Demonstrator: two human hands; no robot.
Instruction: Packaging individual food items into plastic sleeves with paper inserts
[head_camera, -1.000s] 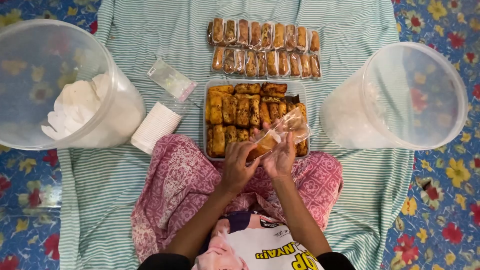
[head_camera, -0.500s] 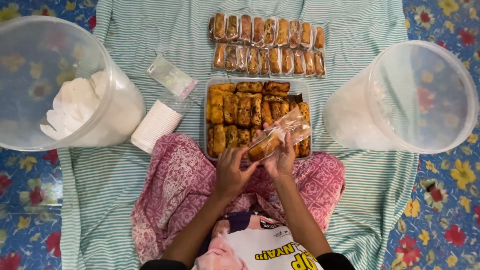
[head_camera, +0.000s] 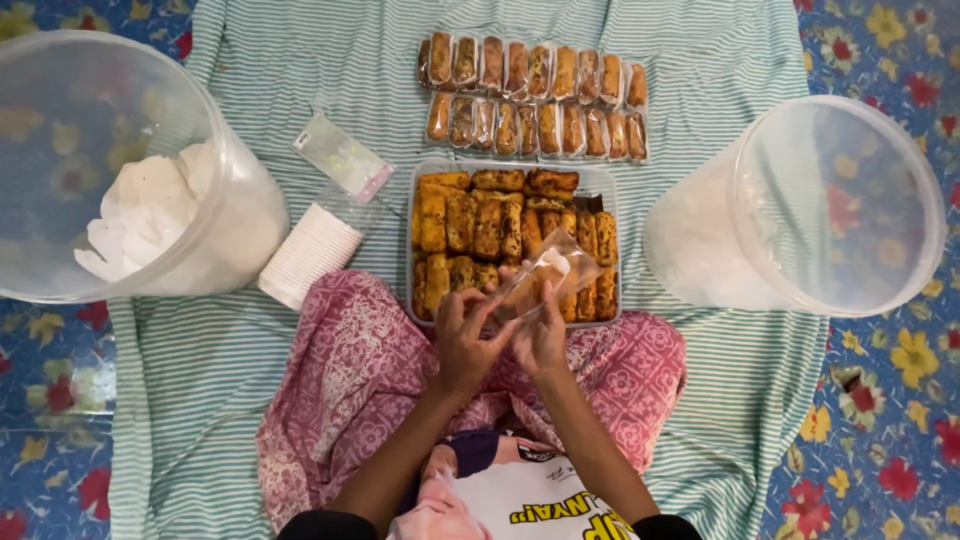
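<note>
Centre of frame: left hand (head_camera: 462, 335) and right hand (head_camera: 541, 335) together pinch a clear plastic sleeve (head_camera: 545, 280) holding one fried roll, above the lower edge of the tray (head_camera: 598, 178) of rolls.

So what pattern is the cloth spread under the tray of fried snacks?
Thin green and white stripes on the cloth, clearest in the head view, under the tray.

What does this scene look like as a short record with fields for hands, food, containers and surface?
left hand: grips clear bag holding one fried roll
right hand: grips the same bag
tray: clear, full of unwrapped fried rolls, just beyond the hands
wrapped rolls: two rows past the tray
tubs: left tub holds white papers; right tub looks empty
surface: green striped cloth
</note>
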